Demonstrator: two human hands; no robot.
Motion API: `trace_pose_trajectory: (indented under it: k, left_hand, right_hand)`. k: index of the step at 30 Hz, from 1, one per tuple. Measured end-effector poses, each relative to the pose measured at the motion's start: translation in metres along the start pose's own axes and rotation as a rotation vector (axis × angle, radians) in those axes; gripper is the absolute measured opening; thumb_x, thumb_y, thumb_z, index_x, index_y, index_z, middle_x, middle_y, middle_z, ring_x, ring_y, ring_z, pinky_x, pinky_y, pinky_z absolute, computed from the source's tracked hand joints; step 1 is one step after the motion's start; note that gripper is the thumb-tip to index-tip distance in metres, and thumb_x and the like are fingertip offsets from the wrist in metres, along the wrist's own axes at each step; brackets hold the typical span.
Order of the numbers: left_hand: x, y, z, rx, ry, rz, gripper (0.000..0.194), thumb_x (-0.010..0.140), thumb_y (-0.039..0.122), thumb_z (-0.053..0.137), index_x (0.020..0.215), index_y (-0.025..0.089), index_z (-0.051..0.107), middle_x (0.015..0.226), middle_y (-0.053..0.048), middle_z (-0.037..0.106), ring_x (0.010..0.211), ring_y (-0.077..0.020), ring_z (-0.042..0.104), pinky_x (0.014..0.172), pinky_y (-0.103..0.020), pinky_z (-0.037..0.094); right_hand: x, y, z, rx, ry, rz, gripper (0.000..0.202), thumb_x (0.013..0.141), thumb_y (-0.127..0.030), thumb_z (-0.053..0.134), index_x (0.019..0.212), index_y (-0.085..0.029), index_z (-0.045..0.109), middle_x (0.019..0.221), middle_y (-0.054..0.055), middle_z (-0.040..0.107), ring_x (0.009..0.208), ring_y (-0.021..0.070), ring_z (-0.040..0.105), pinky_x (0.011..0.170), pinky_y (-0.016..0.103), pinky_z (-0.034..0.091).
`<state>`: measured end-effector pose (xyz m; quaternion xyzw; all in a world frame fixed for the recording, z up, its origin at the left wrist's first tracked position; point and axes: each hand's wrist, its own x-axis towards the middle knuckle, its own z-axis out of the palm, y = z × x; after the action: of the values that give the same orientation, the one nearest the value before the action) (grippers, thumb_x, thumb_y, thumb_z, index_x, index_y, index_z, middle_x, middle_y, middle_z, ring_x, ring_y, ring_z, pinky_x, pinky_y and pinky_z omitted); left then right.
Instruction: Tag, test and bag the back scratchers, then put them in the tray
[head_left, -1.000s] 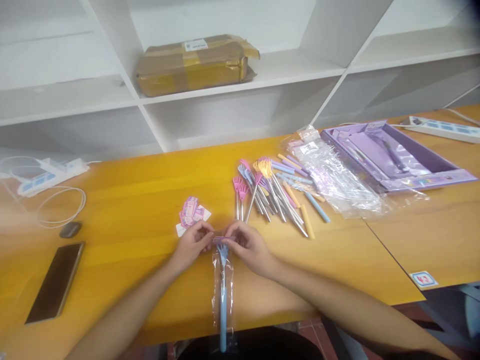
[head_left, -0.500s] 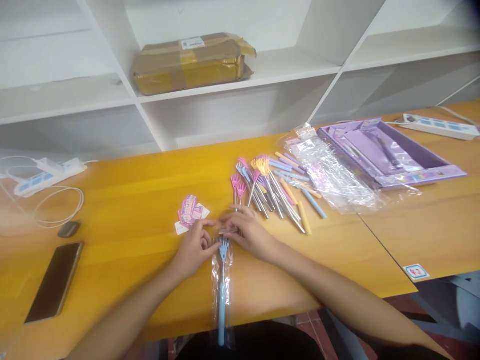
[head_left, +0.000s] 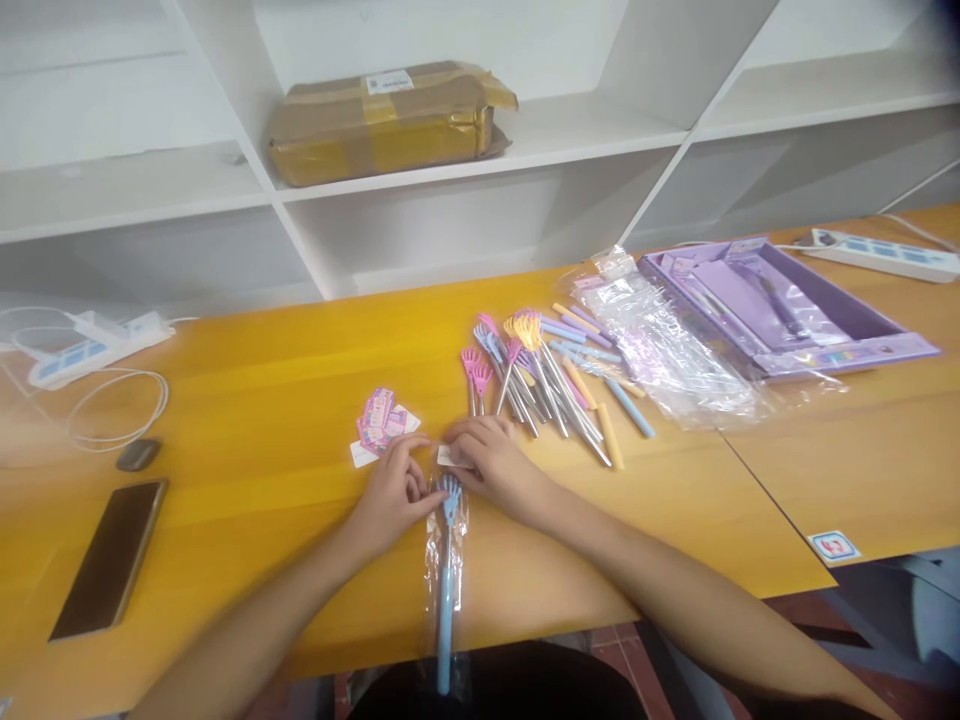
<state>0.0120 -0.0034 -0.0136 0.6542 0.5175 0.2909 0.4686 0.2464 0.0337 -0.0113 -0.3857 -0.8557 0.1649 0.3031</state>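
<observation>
A blue back scratcher [head_left: 445,600] with a hand-shaped head lies in a clear plastic sleeve [head_left: 430,560] at the table's front edge. My left hand [head_left: 394,490] pinches the sleeve's upper left side, beside the blue head. Above the head, my right hand [head_left: 495,462] holds a small white card [head_left: 448,457] between thumb and curled fingers at the sleeve's top end. Pink and white cards [head_left: 382,420] lie in a small pile beyond my left hand. Behind my right hand is a heap of scratchers [head_left: 551,370] with pink, blue and orange heads.
Clear plastic sleeves [head_left: 660,340] lie beside a purple box [head_left: 847,310] at the right. A phone [head_left: 109,560], a dark mouse-like object [head_left: 138,455] and a power strip [head_left: 101,350] are at the left. A taped parcel [head_left: 382,125] sits on the shelf.
My right hand's fingers have curled in more, and the white card between the hands shows more plainly. My left hand has hardly moved.
</observation>
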Motion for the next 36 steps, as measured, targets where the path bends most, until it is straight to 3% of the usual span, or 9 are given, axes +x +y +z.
trace_pose_trajectory:
  k: [4, 10, 16, 20, 24, 27, 31, 33, 36]
  left_hand:
    - [0.001, 0.000, 0.001, 0.012, -0.009, 0.011, 0.066, 0.086, 0.036, 0.085, 0.141, 0.027, 0.049, 0.098, 0.001, 0.059, 0.070, -0.0138, 0.062, 0.066, -0.029, 0.053]
    - [0.000, 0.003, 0.001, 0.028, -0.006, 0.045, 0.050, 0.088, 0.037, 0.082, 0.129, 0.026, 0.054, 0.112, -0.003, 0.059, 0.071, -0.0132, 0.062, 0.063, -0.029, 0.054]
    - [-0.003, 0.003, 0.004, 0.065, 0.049, 0.090, 0.045, 0.089, 0.037, 0.081, 0.123, 0.025, 0.054, 0.111, -0.003, 0.058, 0.068, -0.0120, 0.058, 0.064, -0.030, 0.052]
    - [-0.004, -0.002, 0.005, 0.032, 0.033, 0.059, 0.057, 0.088, 0.037, 0.083, 0.134, 0.026, 0.052, 0.091, 0.004, 0.058, 0.062, -0.0125, 0.055, 0.065, -0.029, 0.048]
    - [-0.004, 0.000, 0.005, 0.015, 0.033, 0.041, 0.066, 0.086, 0.039, 0.085, 0.140, 0.026, 0.050, 0.087, 0.003, 0.059, 0.064, -0.0142, 0.057, 0.064, -0.029, 0.047]
    - [-0.001, 0.006, 0.002, -0.043, 0.012, -0.006, 0.061, 0.094, 0.042, 0.077, 0.145, 0.025, 0.050, 0.090, 0.001, 0.065, 0.068, -0.0154, 0.058, 0.065, -0.028, 0.046]
    - [0.004, 0.012, -0.003, -0.134, -0.017, -0.047, 0.027, 0.101, 0.045, 0.067, 0.113, 0.021, 0.072, 0.085, -0.001, 0.068, 0.071, -0.0163, 0.059, 0.068, -0.029, 0.046]
    - [0.006, 0.012, -0.004, -0.181, 0.007, -0.063, 0.025, 0.098, 0.045, 0.070, 0.098, 0.020, 0.074, 0.079, -0.001, 0.067, 0.070, -0.0164, 0.058, 0.067, -0.028, 0.046]
    - [0.007, 0.010, -0.004, -0.237, 0.026, -0.074, 0.023, 0.096, 0.043, 0.073, 0.097, 0.020, 0.075, 0.083, -0.002, 0.070, 0.074, -0.0177, 0.062, 0.069, -0.029, 0.048]
  right_hand:
    - [0.003, 0.006, 0.005, -0.070, -0.011, -0.013, 0.011, 0.103, -0.021, 0.068, 0.096, -0.020, 0.061, 0.107, 0.007, 0.074, 0.105, 0.0241, 0.062, 0.094, 0.039, 0.038]
    - [0.010, 0.011, -0.001, -0.151, -0.001, -0.081, 0.012, 0.109, -0.021, 0.052, 0.101, -0.021, 0.060, 0.096, 0.009, 0.070, 0.092, 0.0248, 0.060, 0.085, 0.037, 0.043]
    - [0.007, 0.010, -0.015, 0.072, 0.039, 0.128, 0.013, 0.097, -0.013, 0.056, 0.105, -0.024, 0.054, 0.105, 0.008, 0.073, 0.088, 0.0224, 0.067, 0.077, 0.031, 0.049]
    - [0.009, 0.006, -0.010, -0.032, -0.034, 0.182, 0.027, 0.101, -0.026, 0.065, 0.127, -0.021, 0.059, 0.109, 0.011, 0.076, 0.091, 0.0254, 0.072, 0.079, 0.034, 0.050]
    - [0.014, 0.005, -0.001, -0.112, -0.109, 0.075, 0.008, 0.100, -0.027, 0.074, 0.103, -0.021, 0.072, 0.094, 0.007, 0.078, 0.084, 0.0235, 0.073, 0.081, 0.035, 0.046]
    - [0.014, 0.004, -0.001, -0.031, -0.030, 0.057, 0.008, 0.103, -0.025, 0.069, 0.097, -0.022, 0.072, 0.090, 0.004, 0.078, 0.080, 0.0204, 0.072, 0.081, 0.035, 0.044]
    - [0.011, 0.003, 0.000, 0.088, 0.047, 0.073, 0.012, 0.107, -0.033, 0.065, 0.103, -0.024, 0.071, 0.098, 0.005, 0.080, 0.087, 0.0210, 0.073, 0.084, 0.035, 0.045]
    - [0.011, 0.002, 0.003, 0.088, 0.087, 0.109, 0.012, 0.106, -0.035, 0.065, 0.107, -0.024, 0.070, 0.099, 0.006, 0.080, 0.087, 0.0222, 0.073, 0.084, 0.036, 0.046]
    - [0.010, 0.002, 0.004, 0.065, 0.071, 0.050, 0.014, 0.106, -0.037, 0.065, 0.106, -0.024, 0.070, 0.095, 0.006, 0.079, 0.085, 0.0224, 0.072, 0.083, 0.036, 0.045]
